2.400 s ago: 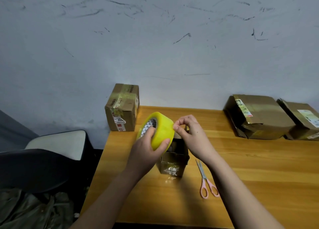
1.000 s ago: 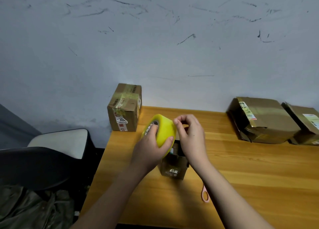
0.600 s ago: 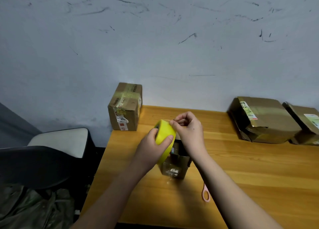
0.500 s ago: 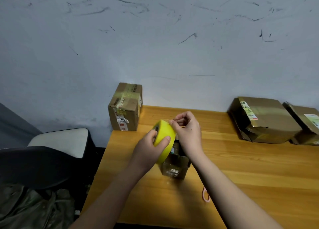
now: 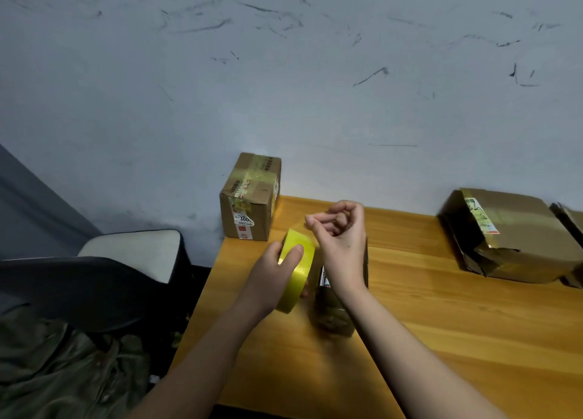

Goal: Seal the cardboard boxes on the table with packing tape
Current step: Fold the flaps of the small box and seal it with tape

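My left hand (image 5: pixel 271 276) grips a yellow roll of packing tape (image 5: pixel 298 280), held on edge above the wooden table (image 5: pixel 457 330). My right hand (image 5: pixel 342 238) is raised just above the roll, thumb and forefinger pinched on the tape's free end; the pulled strip is barely visible. Under both hands stands a small brown cardboard box (image 5: pixel 332 311), mostly hidden by my right wrist. A taped box (image 5: pixel 250 197) stands at the table's back left corner. Two flatter, crumpled boxes lie at the back right, the nearer one (image 5: pixel 508 235) whole in view and the other (image 5: pixel 572 226) cut by the frame edge.
A dark chair with a pale seat (image 5: pixel 132 254) stands left of the table, with green cloth (image 5: pixel 63 371) below it. A scuffed wall rises right behind the table. The table's left edge runs close to my left forearm.
My right hand has lifted off the roll and moved up and back with its fingers pinched. The roll has turned edge-on and dropped lower. The scissors are now hidden behind my right forearm.
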Tool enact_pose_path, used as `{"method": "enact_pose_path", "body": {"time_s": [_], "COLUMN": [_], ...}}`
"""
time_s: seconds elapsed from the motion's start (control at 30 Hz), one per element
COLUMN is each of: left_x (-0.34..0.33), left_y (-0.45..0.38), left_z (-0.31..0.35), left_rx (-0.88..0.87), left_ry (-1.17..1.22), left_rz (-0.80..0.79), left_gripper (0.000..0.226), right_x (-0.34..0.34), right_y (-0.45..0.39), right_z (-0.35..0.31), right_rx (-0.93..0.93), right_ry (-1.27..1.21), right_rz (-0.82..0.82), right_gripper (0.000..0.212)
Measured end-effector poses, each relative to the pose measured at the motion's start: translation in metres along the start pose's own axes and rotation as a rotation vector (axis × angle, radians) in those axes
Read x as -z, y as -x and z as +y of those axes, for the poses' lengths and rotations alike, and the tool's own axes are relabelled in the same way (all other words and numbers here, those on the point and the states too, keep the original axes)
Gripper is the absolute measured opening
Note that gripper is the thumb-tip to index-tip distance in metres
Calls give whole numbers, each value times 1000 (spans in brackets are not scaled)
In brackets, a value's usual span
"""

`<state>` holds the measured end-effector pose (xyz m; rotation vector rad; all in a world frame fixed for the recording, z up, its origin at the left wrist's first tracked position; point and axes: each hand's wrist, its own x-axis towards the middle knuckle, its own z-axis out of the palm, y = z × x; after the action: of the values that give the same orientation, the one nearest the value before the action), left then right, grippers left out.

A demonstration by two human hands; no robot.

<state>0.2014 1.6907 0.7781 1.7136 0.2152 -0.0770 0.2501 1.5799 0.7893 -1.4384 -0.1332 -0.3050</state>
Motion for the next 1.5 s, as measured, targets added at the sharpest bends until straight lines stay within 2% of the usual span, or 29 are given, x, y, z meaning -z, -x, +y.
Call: {"method": "enact_pose_path", "body": {"time_s": [0.13,0.2,0.3,0.4,0.5,0.73,0.83,0.93,1.0,1.1,1.17,1.23,1.27,1.37,1.47,1.5], "left_x": [5,9,10,8,12,17,14,10,11,14,17,22,28,50,64,66], "left_y": [-6,-7,-5,-5,-7,-7,-6,0,3,-3,-8,-10,-11,-13,-15,-16], "left_z": [0,-8,-25,-36,-45,-94,-112,-127,-137,-151,-151,-141,-133,-106,-87,-83], "left_rx": [114,226,277,226,203,387,475,521,544,575,548,417,323,75,-8,-35], "left_ry": [157,229,231,194,201,332,327,352,324,177,46,-133,-182,-258,-363,-436], "left_rz": [-60,-42,-28,14,-18,-49,-55,-33,2,61,132,143,132,6,-123,-138], "left_gripper": [23,25,29,25,27,32,36,21,17,37,57,74,75,44,9,7], "right_x": [-5,-6,-13,-13,-10,-10,-9,-8,-5,-4,-5,-7,-7,-6,-6,-6], "right_y": [6,4,-2,-13,-19,14,32,42,46,46,43,42,42,40,37,36], "right_z": [5,1,-6,-1,6,29,39,50,57,60,61,61,61,62,62,62], "right_rx": [13,57,95,-29,-96,-130,-105,-84,-144,-216,-230,-233,-231,-223,-211,-208], "right_ry": [-60,-91,4,-50,-48,85,185,362,333,241,214,196,195,215,227,229], "right_rz": [52,53,-94,-87,-117,-342,-388,-459,-433,-387,-416,-454,-469,-504,-536,-541], "right_gripper": [38,39,38,36,36,35,35,36,34,35,34,34,34,35,34,34]}}
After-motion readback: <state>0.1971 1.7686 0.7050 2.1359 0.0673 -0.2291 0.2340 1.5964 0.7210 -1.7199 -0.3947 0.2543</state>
